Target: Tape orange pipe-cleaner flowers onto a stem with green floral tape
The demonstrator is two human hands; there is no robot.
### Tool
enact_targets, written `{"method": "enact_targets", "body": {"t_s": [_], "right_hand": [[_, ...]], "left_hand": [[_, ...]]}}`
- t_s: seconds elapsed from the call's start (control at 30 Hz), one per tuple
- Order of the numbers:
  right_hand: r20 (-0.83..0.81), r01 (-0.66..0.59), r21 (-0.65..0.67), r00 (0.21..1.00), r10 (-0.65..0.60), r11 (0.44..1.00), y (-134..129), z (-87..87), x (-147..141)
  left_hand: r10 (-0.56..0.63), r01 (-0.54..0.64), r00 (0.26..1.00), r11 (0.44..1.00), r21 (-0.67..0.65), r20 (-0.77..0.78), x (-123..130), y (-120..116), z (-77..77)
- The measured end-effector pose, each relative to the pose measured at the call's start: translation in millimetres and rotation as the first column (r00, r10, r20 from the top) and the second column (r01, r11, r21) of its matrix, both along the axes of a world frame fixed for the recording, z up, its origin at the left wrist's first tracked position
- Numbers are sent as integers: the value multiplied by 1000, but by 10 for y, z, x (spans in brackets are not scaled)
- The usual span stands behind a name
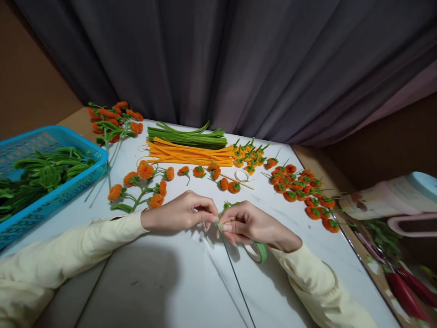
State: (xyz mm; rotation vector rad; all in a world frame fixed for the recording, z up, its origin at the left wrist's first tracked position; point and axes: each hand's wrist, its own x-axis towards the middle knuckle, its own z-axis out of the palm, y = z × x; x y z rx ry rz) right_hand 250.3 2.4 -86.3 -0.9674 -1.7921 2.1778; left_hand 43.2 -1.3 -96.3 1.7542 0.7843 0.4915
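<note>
Because the thin, dark-green, wire-like stem (235,273) is pinched only near its far end by left hand (186,211) and right hand (254,222), slippage could be caused by slackening.

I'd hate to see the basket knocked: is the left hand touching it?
Apart. The head view plainly shows orange flowers and white tabletop between the left hand and the blue basket.

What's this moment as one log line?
left hand: pinched at thin stem; right hand: pinching it; tape roll: by right wrist; blue basket: left, green pieces inside
</note>
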Motion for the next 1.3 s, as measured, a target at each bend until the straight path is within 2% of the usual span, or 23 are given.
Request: {"method": "enact_targets", "body": {"t_s": [0.17,0.3,0.37,0.5,0.67,0.73,0.8,0.87,0.93,1.0,1.07,1.17,1.3], "right_hand": [[-154,-8,-118,988,-10,993,20,-137,-7],[-283,-84,-291,959,-2,953,28,-281,-30],[-309,-100,-331,951,-7,938,23,-335,-35],[-306,-6,-329,947,-100,944,12,-414,-45],[-329,69,-366,923,-199,928,2,-502,-104],[-331,102,-381,913,-238,919,1,-536,-121],[-321,140,-385,906,-275,912,3,-570,-125],[-310,163,-384,905,-293,909,10,-600,-122],[-314,164,-388,902,-297,907,20,-621,-117],[-324,160,-397,897,-301,904,29,-629,-114],[-320,160,-397,899,-300,904,37,-629,-111],[-303,150,-396,910,-283,906,45,-635,-99],[-299,134,-403,916,-269,905,54,-667,-80]], "left_hand": [[-24,28,996,999,-39,84,-6,-7,-14],[-40,40,993,999,5,107,-6,-27,-25],[-37,34,995,999,34,88,-5,-25,-14],[-18,19,1000,997,79,-13,-3,22,22],[-52,99,963,980,171,-263,-74,90,84],[43,75,931,949,305,-363,-189,125,161],[204,23,879,885,465,-431,-375,192,273],[358,-12,780,828,560,-513,-609,302,383],[485,-27,638,791,612,-599,-846,441,443],[515,-69,516,821,566,-684,-1040,582,432],[436,-111,490,890,442,-755,-1176,704,371],[319,-143,526,947,288,-788,-1301,835,263],[191,-192,687,978,78,-701,-1416,934,153]]}}
